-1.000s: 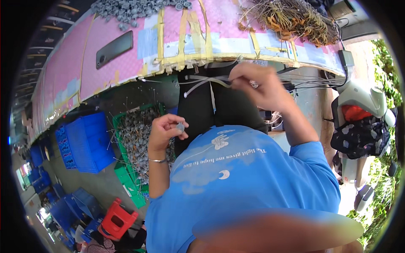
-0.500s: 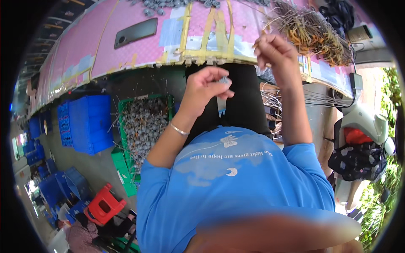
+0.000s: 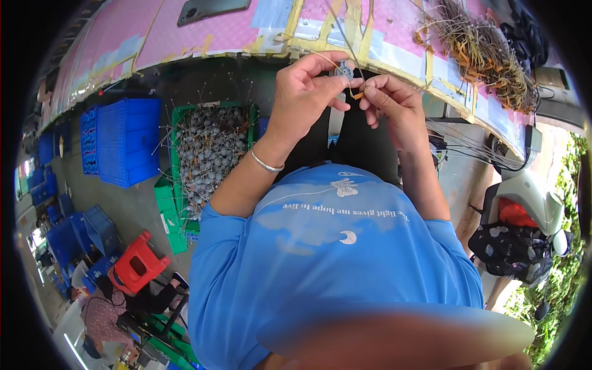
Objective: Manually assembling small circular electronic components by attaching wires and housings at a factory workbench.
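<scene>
My left hand (image 3: 302,95) pinches a small round grey part (image 3: 345,71) between thumb and fingers, just off the table's near edge. Close beside it, my right hand (image 3: 396,103) grips a thin dark wire (image 3: 349,44) near its orange end (image 3: 358,95). The wire rises past the grey part toward the table. A yellowish strand arches over my left fingertips. Whether wire and part touch cannot be made out. Below and left of my left hand, a green crate (image 3: 251,117) holds many grey round parts with thin leads (image 3: 209,151).
On the pink table (image 3: 176,43), patched with yellow tape, lie a dark phone (image 3: 213,8) and a bundle of orange-ended wires (image 3: 487,55). Blue crates (image 3: 129,142) and a red stool (image 3: 139,265) stand on the left. A seated person (image 3: 108,317) is at lower left.
My right hand has come down and left from the wire bundle with a wire. My left hand has moved slightly up and right with the grey part, so both hands nearly meet.
</scene>
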A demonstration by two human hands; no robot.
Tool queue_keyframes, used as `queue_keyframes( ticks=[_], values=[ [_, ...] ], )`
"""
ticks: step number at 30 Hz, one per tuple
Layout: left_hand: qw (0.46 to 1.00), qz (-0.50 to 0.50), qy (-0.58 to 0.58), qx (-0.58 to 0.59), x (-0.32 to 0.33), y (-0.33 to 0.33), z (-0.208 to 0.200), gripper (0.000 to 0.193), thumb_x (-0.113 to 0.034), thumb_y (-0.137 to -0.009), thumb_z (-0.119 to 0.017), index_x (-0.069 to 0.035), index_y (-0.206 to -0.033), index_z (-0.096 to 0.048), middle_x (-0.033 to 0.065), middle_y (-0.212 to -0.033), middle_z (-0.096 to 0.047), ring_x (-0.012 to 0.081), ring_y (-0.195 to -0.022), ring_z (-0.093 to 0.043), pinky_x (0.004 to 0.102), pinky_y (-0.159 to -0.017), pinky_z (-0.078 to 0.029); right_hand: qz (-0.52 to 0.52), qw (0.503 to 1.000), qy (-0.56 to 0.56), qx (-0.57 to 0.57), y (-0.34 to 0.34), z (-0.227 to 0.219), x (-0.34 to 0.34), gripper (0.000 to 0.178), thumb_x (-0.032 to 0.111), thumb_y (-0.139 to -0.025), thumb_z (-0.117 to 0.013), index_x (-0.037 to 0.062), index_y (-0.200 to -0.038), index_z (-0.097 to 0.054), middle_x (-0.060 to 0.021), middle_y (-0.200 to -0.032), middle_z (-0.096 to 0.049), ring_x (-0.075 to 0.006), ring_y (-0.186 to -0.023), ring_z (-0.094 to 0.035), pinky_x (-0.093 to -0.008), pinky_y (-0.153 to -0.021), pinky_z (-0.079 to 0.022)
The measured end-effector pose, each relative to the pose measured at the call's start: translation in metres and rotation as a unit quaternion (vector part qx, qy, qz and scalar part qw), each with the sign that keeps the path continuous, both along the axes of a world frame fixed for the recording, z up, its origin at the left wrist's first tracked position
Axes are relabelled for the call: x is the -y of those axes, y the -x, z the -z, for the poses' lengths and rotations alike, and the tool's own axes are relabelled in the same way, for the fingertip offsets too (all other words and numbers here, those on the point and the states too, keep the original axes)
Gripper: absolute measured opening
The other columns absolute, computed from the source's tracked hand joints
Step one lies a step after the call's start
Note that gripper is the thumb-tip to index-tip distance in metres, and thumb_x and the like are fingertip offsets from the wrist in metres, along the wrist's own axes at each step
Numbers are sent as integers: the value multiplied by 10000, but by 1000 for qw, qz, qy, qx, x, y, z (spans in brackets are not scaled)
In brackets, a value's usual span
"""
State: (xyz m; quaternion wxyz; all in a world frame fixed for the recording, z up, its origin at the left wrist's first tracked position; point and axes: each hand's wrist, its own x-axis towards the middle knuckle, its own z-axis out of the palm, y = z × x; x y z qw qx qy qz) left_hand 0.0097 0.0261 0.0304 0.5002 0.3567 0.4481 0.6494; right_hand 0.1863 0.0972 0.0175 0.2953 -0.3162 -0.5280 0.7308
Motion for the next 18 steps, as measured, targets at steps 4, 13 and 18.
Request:
queue_keyframes(
  ticks=[4,13,18],
  values=[
    [999,-12,18,45,3,3,2,255,30,-906,-559,115,-1144,-595,136,-943,-663,280,-879,-725,274,-605,-627,-8,1000,24,-3,1,3,10,120,126,-964,-599,11,-965,-636,-68,-783,-655,-98,-566,-579,-205,-499,-447],
    [998,-35,9,52,11,9,8,249,-14,-925,-538,94,-1136,-615,234,-1030,-689,305,-846,-731,280,-616,-621,42,991,-125,-17,4,19,43,82,55,-947,-619,-18,-983,-612,-72,-844,-666,-117,-711,-652,-249,-652,-537],
    [995,38,25,94,16,12,4,234,-20,-915,-550,92,-1106,-627,225,-999,-695,254,-726,-723,276,-567,-610,31,928,-365,74,11,31,17,186,73,-957,-611,-22,-1116,-634,-72,-969,-683,-153,-834,-675,-265,-746,-551]
  ],
)
